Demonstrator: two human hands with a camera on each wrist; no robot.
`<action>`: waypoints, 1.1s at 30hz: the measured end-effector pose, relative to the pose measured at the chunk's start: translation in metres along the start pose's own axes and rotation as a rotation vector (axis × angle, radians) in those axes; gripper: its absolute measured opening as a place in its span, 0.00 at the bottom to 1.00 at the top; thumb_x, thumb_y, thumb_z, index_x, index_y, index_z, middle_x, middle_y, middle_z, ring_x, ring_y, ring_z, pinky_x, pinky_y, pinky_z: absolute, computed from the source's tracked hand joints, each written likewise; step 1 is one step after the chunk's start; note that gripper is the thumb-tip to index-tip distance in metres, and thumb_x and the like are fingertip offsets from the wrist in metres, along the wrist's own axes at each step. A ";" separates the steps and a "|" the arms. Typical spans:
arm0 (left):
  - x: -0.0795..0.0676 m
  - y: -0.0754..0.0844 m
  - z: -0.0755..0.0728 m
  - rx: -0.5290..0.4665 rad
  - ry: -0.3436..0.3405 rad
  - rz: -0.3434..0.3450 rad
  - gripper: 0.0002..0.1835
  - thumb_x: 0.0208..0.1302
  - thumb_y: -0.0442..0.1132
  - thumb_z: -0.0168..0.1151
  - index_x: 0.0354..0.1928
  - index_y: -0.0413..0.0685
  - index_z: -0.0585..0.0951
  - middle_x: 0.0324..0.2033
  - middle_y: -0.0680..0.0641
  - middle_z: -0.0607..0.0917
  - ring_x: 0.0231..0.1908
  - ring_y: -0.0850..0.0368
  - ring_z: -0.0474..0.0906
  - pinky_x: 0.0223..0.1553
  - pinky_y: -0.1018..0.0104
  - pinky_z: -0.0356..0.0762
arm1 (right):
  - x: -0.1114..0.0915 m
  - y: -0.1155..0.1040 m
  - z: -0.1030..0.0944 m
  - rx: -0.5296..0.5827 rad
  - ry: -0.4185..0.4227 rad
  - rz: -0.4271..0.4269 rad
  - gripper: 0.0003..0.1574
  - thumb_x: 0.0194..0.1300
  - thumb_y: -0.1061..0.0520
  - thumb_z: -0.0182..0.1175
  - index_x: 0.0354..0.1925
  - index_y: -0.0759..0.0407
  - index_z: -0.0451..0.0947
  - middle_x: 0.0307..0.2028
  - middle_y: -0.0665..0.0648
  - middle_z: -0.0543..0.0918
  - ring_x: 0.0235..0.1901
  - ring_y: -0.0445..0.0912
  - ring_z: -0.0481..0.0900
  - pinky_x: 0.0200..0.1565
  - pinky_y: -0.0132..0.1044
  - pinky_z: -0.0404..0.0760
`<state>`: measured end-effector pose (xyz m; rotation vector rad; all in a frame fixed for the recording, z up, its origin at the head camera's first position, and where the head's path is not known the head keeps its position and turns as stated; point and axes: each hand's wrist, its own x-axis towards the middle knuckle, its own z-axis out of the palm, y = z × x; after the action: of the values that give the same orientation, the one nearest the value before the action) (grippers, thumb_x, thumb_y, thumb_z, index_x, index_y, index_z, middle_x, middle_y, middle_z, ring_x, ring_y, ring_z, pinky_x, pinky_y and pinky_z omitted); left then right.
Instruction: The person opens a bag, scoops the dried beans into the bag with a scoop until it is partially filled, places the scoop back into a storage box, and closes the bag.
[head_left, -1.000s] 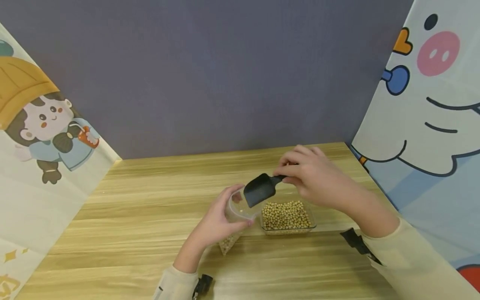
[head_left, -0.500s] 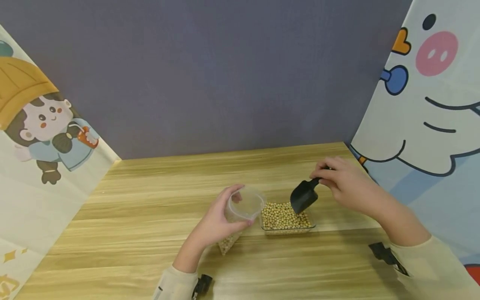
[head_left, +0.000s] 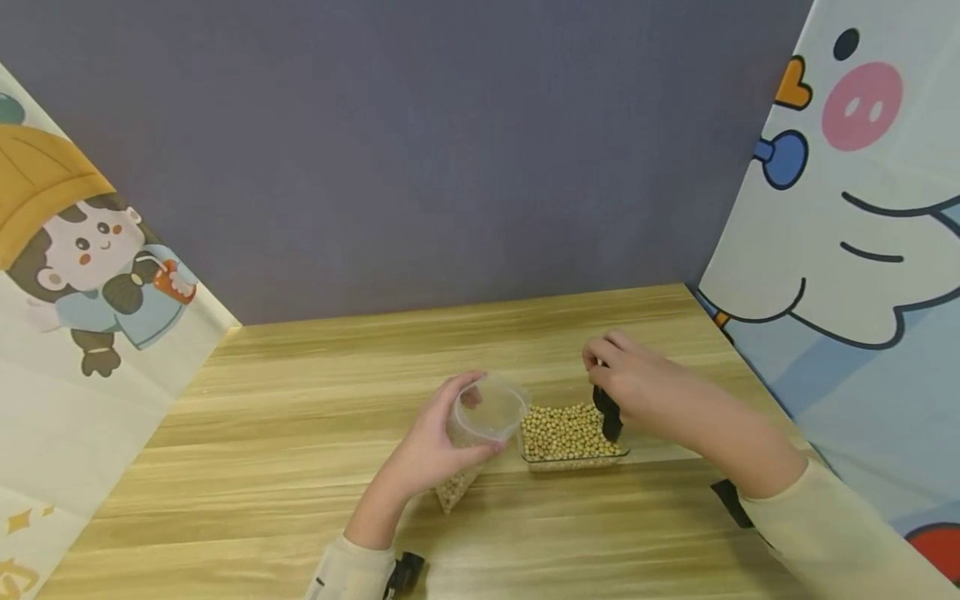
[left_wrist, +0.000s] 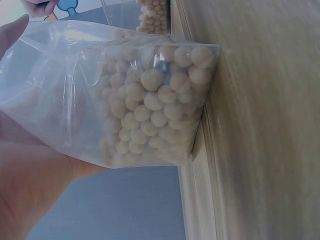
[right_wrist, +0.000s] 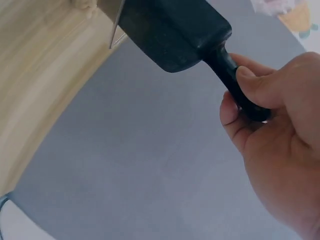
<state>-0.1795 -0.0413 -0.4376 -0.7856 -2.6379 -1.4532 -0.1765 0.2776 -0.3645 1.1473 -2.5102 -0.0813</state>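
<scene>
My left hand [head_left: 435, 446] grips the upper part of a clear plastic bag [left_wrist: 135, 100], fingers and thumb around its round, open mouth in the head view. Pale round soybeans [left_wrist: 150, 107] fill its lower part, and its base touches the table. Just right of the bag, a rectangular glass dish [head_left: 577, 463] holds more soybeans [head_left: 562, 429]. My right hand [head_left: 645, 383] pinches the handle of a black scoop [right_wrist: 175, 30]. The scoop is tilted steeply, its blade down at the dish's right end; its tip is hidden in the right wrist view.
The wood-grain table [head_left: 300, 417] spreads out around the bag and dish. A grey panel [head_left: 450, 167] rises along its back edge. Printed cartoon panels stand at the left [head_left: 97, 250] and right [head_left: 847, 208].
My right hand has carried the scoop from over the bag's mouth rightward and down to the dish, turning it steeper. My left hand and the bag have stayed nearly still.
</scene>
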 end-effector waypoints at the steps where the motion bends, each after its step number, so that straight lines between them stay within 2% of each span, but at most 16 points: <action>1: 0.000 0.000 0.000 0.001 0.001 0.002 0.51 0.52 0.45 0.84 0.78 0.56 0.68 0.58 0.47 0.81 0.60 0.50 0.77 0.65 0.43 0.76 | 0.003 -0.004 -0.001 -0.020 -0.034 0.000 0.17 0.52 0.75 0.75 0.31 0.56 0.83 0.40 0.53 0.76 0.40 0.48 0.68 0.42 0.40 0.74; 5: 0.000 0.000 0.000 0.006 0.001 0.008 0.51 0.51 0.45 0.84 0.77 0.55 0.68 0.58 0.46 0.81 0.60 0.50 0.78 0.65 0.44 0.76 | 0.007 -0.014 0.000 -0.026 -0.120 0.010 0.19 0.53 0.79 0.68 0.31 0.56 0.82 0.40 0.52 0.75 0.40 0.48 0.65 0.42 0.39 0.71; 8: 0.001 0.000 0.000 0.009 -0.003 0.007 0.51 0.52 0.45 0.84 0.78 0.55 0.68 0.59 0.44 0.81 0.60 0.50 0.77 0.65 0.43 0.76 | 0.005 -0.017 0.004 0.030 -0.115 0.013 0.21 0.53 0.80 0.66 0.32 0.55 0.82 0.42 0.52 0.75 0.43 0.47 0.66 0.42 0.38 0.73; 11: 0.001 0.001 0.000 0.008 -0.003 0.008 0.51 0.51 0.45 0.84 0.78 0.55 0.68 0.59 0.43 0.81 0.60 0.49 0.78 0.65 0.43 0.77 | 0.003 -0.017 0.007 0.125 -0.062 0.010 0.25 0.50 0.82 0.63 0.36 0.56 0.84 0.46 0.52 0.76 0.47 0.47 0.68 0.43 0.38 0.77; 16: 0.001 0.000 0.001 0.012 0.002 0.009 0.51 0.51 0.44 0.84 0.77 0.55 0.69 0.58 0.45 0.81 0.60 0.50 0.78 0.65 0.43 0.77 | -0.001 -0.011 0.011 0.248 0.122 -0.022 0.32 0.44 0.87 0.53 0.38 0.61 0.86 0.45 0.52 0.75 0.46 0.46 0.70 0.43 0.38 0.80; 19: 0.000 0.000 0.001 0.013 0.002 0.006 0.51 0.52 0.44 0.84 0.77 0.55 0.69 0.58 0.47 0.81 0.61 0.50 0.77 0.66 0.44 0.76 | -0.005 -0.006 0.008 0.240 0.143 -0.006 0.26 0.49 0.87 0.58 0.34 0.61 0.85 0.44 0.52 0.75 0.46 0.46 0.70 0.42 0.38 0.81; 22: 0.000 -0.001 0.001 0.011 0.001 0.004 0.51 0.52 0.45 0.84 0.77 0.55 0.69 0.58 0.46 0.81 0.61 0.50 0.77 0.65 0.44 0.76 | -0.009 -0.002 0.004 0.219 0.073 0.023 0.21 0.53 0.82 0.68 0.32 0.58 0.85 0.45 0.52 0.76 0.45 0.46 0.71 0.41 0.38 0.80; 24: -0.001 -0.001 0.001 0.011 0.002 0.003 0.51 0.52 0.45 0.84 0.77 0.55 0.68 0.58 0.45 0.81 0.60 0.50 0.78 0.65 0.44 0.76 | -0.011 -0.001 0.003 0.225 0.027 0.022 0.20 0.54 0.81 0.69 0.32 0.57 0.85 0.45 0.52 0.77 0.45 0.46 0.71 0.42 0.39 0.81; 26: -0.001 -0.001 0.001 0.007 0.002 0.003 0.51 0.52 0.45 0.84 0.77 0.55 0.69 0.59 0.44 0.81 0.60 0.49 0.78 0.65 0.43 0.76 | -0.015 -0.001 0.004 0.254 0.011 0.025 0.23 0.54 0.82 0.66 0.33 0.55 0.85 0.45 0.50 0.77 0.44 0.45 0.71 0.42 0.38 0.80; 29: -0.001 -0.002 0.001 0.004 0.001 0.006 0.51 0.52 0.44 0.84 0.77 0.55 0.68 0.59 0.44 0.81 0.61 0.49 0.78 0.65 0.42 0.77 | -0.025 0.001 0.007 0.319 0.045 0.053 0.24 0.59 0.83 0.62 0.35 0.55 0.85 0.46 0.49 0.77 0.45 0.44 0.72 0.42 0.37 0.81; 33: 0.000 -0.002 0.001 -0.003 -0.005 0.009 0.51 0.52 0.44 0.84 0.77 0.55 0.68 0.61 0.43 0.81 0.61 0.48 0.78 0.65 0.41 0.77 | -0.042 0.008 0.012 0.406 0.116 0.116 0.20 0.65 0.78 0.64 0.38 0.52 0.85 0.48 0.46 0.78 0.47 0.43 0.77 0.45 0.35 0.84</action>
<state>-0.1802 -0.0412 -0.4401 -0.8008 -2.6327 -1.4554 -0.1615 0.3128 -0.3868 1.1078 -2.5483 0.5331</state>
